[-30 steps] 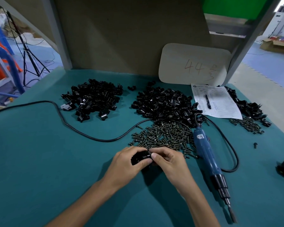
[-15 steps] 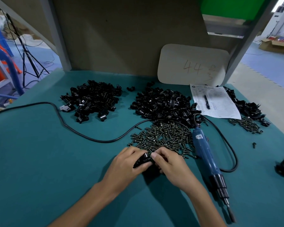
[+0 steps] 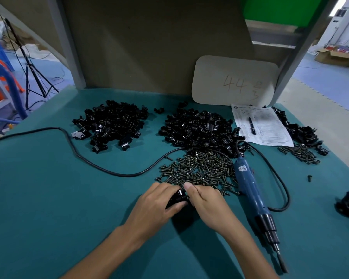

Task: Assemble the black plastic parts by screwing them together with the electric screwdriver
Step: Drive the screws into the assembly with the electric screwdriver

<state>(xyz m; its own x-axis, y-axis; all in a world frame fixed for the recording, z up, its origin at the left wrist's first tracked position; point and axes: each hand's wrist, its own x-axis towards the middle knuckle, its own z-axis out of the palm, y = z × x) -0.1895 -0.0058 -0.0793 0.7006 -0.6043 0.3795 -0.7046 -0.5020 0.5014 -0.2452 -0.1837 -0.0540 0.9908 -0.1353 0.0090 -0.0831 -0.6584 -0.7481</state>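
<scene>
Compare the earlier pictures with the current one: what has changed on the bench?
Hardly anything. Both the left hand and right hand keep gripping the same black part between them, barely shifting. The electric screwdriver, screw pile and heaps of parts stay put.

Part point(image 3: 178, 196) I hold: black plastic, slight gloss. Screw heap point(image 3: 197, 170): dull dark metal. Screwdriver point(image 3: 250, 188): smooth blue plastic body. Desk point(image 3: 48, 198): matt teal cover. Sheet point(image 3: 268, 129): white printed paper.

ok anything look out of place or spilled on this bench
Only a stray: one dark screw lies alone on the teal table mat, right of the blue electric screwdriver, apart from the nearest screw heap. Nothing looks damaged.
</scene>
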